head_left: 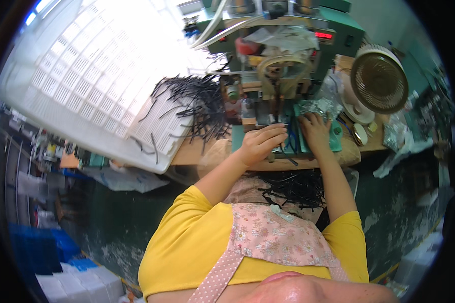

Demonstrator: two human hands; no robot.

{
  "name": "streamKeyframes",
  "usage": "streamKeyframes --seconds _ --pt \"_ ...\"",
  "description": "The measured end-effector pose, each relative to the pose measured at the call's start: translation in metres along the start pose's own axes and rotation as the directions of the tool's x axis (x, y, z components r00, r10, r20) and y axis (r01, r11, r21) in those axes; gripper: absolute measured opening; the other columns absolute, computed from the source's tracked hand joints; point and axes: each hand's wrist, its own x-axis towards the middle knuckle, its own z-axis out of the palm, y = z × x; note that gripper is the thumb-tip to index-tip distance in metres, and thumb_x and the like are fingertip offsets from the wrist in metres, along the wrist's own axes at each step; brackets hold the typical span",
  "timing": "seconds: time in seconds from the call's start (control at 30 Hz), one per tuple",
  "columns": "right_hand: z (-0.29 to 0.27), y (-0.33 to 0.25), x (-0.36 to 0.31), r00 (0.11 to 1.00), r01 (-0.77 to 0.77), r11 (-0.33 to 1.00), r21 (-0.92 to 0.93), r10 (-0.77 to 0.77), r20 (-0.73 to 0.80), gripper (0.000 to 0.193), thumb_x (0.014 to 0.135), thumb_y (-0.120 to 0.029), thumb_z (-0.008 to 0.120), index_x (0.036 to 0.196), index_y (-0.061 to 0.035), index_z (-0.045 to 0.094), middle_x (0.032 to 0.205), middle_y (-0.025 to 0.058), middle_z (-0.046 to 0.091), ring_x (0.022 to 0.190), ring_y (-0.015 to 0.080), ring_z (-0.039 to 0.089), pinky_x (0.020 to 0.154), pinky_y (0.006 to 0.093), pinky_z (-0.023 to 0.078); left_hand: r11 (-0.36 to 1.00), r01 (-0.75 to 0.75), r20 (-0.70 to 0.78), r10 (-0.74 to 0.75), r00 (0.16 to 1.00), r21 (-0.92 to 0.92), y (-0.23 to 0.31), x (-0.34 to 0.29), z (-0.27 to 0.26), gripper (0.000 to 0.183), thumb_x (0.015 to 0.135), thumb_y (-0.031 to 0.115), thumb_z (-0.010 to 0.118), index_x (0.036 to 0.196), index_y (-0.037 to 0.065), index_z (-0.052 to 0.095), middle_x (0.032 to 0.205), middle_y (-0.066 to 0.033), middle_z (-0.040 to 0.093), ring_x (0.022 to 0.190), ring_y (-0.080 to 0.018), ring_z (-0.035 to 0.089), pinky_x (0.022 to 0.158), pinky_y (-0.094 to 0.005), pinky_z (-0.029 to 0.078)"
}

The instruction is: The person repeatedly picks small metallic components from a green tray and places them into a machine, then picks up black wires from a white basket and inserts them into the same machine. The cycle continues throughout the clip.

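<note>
I can see a yellow top [179, 252] with rather short sleeves [193, 202], which leave the left hand [262, 144] and the right hand [316, 133] bare, and, worn over this top, a pink apron [280, 235] which has a pattern of small flowers, whose shoulder strap [218, 276] is also pink, with small white dots.

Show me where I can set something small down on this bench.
Try the bare strip of wooden bench between the white basket, the black strips and the brown cloth. A smaller patch seems free between the fan base and the clear plastic bag. The machine's green base is crowded by the left hand, right hand and a blue tool.
</note>
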Motion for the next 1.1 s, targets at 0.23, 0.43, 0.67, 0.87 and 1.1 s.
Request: streamKeyframes --seconds 0.23,0.43,0.67,0.87,1.1 --pt "0.007 0.023 -0.007 0.991 -0.003 0.999 0.032 0.007 -0.134 0.019 0.079 -0.011 0.069 0.096 -0.0146 0.063 0.098 -0.0001 0.061 0.098 0.0201 0.057 0.089 0.0459 0.035 0.809 0.189 0.018 -0.239 0.971 0.557 -0.034 -0.057 -0.083 0.041 0.076 0.009 0.071 0.116 0.009 0.058 0.118 -0.0090 0.058 0.108 -0.0267 0.055 0.096 -0.0401 0.044" --pt "0.009 0.025 -0.022 0.978 -0.173 0.966 0.191 0.191 -0.079 0.016 0.083 -0.011 0.068 0.098 -0.0134 0.063 0.100 0.0010 0.063 0.096 0.0213 0.058 0.085 0.0423 0.035 -0.192 0.419 -0.340 -0.887 0.312 0.887 -0.111 -0.173 -0.224 0.036 0.088 0.029 0.059 0.108 -0.001 0.058 0.111 -0.0184 0.060 0.103 -0.0306 0.058 0.088 -0.0425 0.047" --pt "0.009 0.028 -0.028 0.966 -0.176 0.903 0.392 0.235 -0.108 0.014 0.084 -0.007 0.065 0.098 -0.0091 0.063 0.094 0.0051 0.064 0.090 0.0252 0.058 0.082 0.0404 0.037 -0.044 0.294 -0.154 -0.918 0.364 0.955 -0.131 -0.235 -0.257 0.025 0.084 0.023 0.058 0.098 0.003 0.061 0.100 -0.0130 0.061 0.099 -0.0305 0.059 0.084 -0.0426 0.049" --pt "0.004 0.024 -0.021 0.947 -0.246 0.907 0.342 0.300 -0.113 0.012 0.083 -0.008 0.066 0.094 -0.0088 0.063 0.092 0.0066 0.063 0.089 0.0262 0.058 0.080 0.0396 0.037 -0.140 0.476 -0.324 -0.886 0.331 0.868 -0.138 -0.201 -0.253 0.021 0.094 0.027 0.050 0.097 0.010 0.061 0.079 -0.0088 0.068 0.073 -0.0246 0.067 0.066 -0.0387 0.051" --pt "-0.018 -0.013 -0.007 0.823 -0.493 0.612 0.619 0.559 0.103 0.008 0.083 -0.006 0.065 0.091 -0.0036 0.061 0.089 0.0106 0.063 0.084 0.0267 0.061 0.075 0.0377 0.045 0.435 0.862 -0.341 -0.794 0.504 0.261 -0.110 -0.120 -0.159 0.026 0.099 0.029 0.048 0.114 0.008 0.053 0.074 -0.0043 0.066 0.063 -0.0118 0.059 0.063 -0.0271 0.046"
